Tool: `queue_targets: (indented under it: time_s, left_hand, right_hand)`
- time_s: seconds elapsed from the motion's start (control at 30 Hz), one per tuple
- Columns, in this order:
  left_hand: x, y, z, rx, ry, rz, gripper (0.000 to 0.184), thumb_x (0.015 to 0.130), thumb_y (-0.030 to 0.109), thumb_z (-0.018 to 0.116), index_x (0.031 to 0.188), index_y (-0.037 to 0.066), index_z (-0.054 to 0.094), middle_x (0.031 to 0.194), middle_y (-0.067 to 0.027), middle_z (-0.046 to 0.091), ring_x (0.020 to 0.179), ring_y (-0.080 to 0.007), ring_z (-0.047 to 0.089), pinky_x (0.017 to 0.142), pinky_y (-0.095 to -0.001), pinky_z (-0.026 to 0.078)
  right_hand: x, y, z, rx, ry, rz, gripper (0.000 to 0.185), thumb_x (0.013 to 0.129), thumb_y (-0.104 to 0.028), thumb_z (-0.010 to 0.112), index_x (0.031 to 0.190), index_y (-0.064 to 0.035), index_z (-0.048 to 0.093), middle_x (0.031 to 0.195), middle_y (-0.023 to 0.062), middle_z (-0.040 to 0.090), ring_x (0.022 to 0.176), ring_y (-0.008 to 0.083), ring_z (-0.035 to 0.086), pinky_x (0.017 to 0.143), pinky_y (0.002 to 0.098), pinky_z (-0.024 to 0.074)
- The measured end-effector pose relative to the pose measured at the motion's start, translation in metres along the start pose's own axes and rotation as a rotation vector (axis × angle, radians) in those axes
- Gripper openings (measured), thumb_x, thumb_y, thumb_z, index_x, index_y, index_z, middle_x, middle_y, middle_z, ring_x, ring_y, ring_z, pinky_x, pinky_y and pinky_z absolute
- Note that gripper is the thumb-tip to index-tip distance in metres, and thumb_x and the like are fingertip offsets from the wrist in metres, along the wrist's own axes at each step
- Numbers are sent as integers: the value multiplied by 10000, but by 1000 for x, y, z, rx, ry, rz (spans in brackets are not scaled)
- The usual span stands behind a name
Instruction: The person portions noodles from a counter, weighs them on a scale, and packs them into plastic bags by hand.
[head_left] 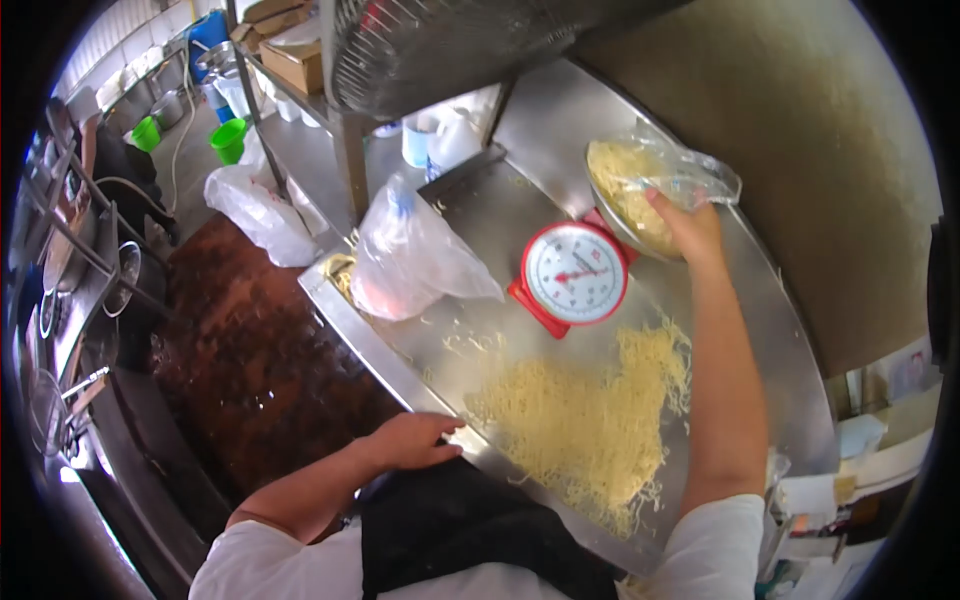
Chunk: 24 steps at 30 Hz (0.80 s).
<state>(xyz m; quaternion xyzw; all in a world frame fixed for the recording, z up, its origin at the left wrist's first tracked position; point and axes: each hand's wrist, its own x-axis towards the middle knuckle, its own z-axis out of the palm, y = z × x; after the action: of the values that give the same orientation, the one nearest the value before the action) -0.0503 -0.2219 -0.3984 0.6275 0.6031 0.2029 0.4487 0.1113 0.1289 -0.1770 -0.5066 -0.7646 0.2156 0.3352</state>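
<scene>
Right fingers (657, 200) at crinkly plastic (712, 178), stringy noodles (612, 162) (grip unclear), left fingers (445, 428) parted, empty

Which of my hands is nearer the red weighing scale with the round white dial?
Your right hand: it is at the metal bowl of yellow noodles, close by the red scale; your left hand is at the near edge of the steel table, farther away.
</scene>
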Motion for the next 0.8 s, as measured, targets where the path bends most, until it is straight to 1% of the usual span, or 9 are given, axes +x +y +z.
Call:
queue_targets:
  time_s: [0.07,0.17,0.27,0.3,0.43,0.53,0.63,0.7,0.8]
  left_hand:
    - [0,-5,-2,1,24,2,517,860,401,596,1256,76,533,1121,-156,629,969,-294,639,851,-372,502]
    - [-5,-8,-8,-5,50,-23,522,854,412,601,1247,75,542,1132,-150,627,974,-289,639,849,-365,504]
    - [-16,-16,-10,24,133,-45,513,854,420,601,1233,76,555,1117,-138,635,962,-282,642,848,-361,504]
    - [-21,-16,-11,6,165,-73,507,855,415,604,1230,76,558,1108,-134,639,956,-279,644,846,-358,504]
    - [-44,-11,-14,-73,265,-177,477,854,380,624,1217,76,569,1052,-117,657,919,-267,648,829,-345,507]
    - [-47,-12,-5,-104,279,-194,456,846,341,648,1207,72,576,1010,-109,667,900,-260,650,813,-343,511]
    - [-33,-8,-2,-24,217,-178,438,840,316,659,1191,65,585,979,-113,671,889,-254,652,800,-350,516]
    - [-23,2,-4,-9,179,-157,426,840,306,659,1179,58,591,963,-120,670,884,-253,652,792,-357,518]
    - [-1,15,-15,-74,204,-81,408,843,289,651,1171,54,592,952,-125,665,875,-259,647,783,-360,518]
  right_hand:
    - [38,24,21,148,87,5,606,831,-313,674,1251,83,489,1134,169,619,991,229,604,903,324,436]
    - [98,60,49,826,427,0,335,907,-245,567,1059,54,566,1006,126,632,916,232,621,851,326,462]
    - [127,38,32,1279,609,240,226,949,-217,483,829,-29,520,831,72,570,849,229,617,801,355,487]
    - [128,27,24,1307,576,272,277,969,-225,451,729,-92,412,737,40,467,782,214,594,800,390,495]
    - [134,26,9,1380,480,266,268,973,-228,441,735,-111,400,715,39,450,673,208,502,789,428,500]
    - [129,50,12,1475,283,183,218,967,-238,433,783,-123,423,766,49,470,696,224,494,806,455,485]
    - [114,55,6,1419,264,291,261,938,-281,483,1083,-65,493,956,89,510,763,267,526,848,458,457]
    - [101,65,-10,1085,150,183,499,888,-330,583,1209,37,476,1088,103,556,952,280,581,814,386,460]
    - [41,37,-48,606,179,182,635,841,-467,635,1313,-67,492,1319,124,514,1190,228,481,1021,370,311]
